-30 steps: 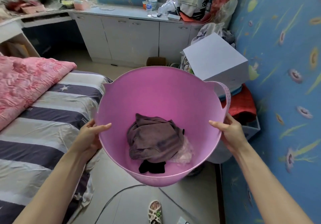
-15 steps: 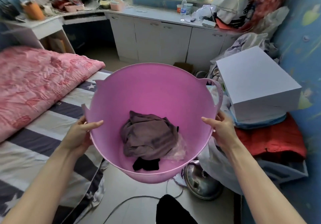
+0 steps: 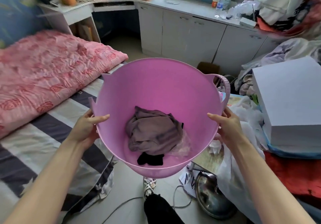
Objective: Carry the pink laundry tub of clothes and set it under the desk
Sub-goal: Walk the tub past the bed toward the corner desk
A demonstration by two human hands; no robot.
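I hold the pink laundry tub (image 3: 156,84) up in front of me, above the floor. My left hand (image 3: 88,126) grips its left rim, thumb inside. My right hand (image 3: 227,128) grips the right rim just below the loop handle. Inside the tub lie a crumpled mauve garment (image 3: 152,130), a black piece (image 3: 150,159) and some thin pink plastic. The white desk (image 3: 81,10) stands at the far left, with a dark open space beneath it (image 3: 118,25).
A bed with a pink quilt (image 3: 48,67) and a striped sheet fills the left. White cabinets (image 3: 191,37) line the far wall. A white box (image 3: 288,98), piles of clothes, plastic bags, a metal pot lid (image 3: 210,196) and a cable crowd the floor at right.
The view has swung left and forward: the desk and its opening have come into view and the blue wall has left the frame. Both hands keep their hold on the tub.
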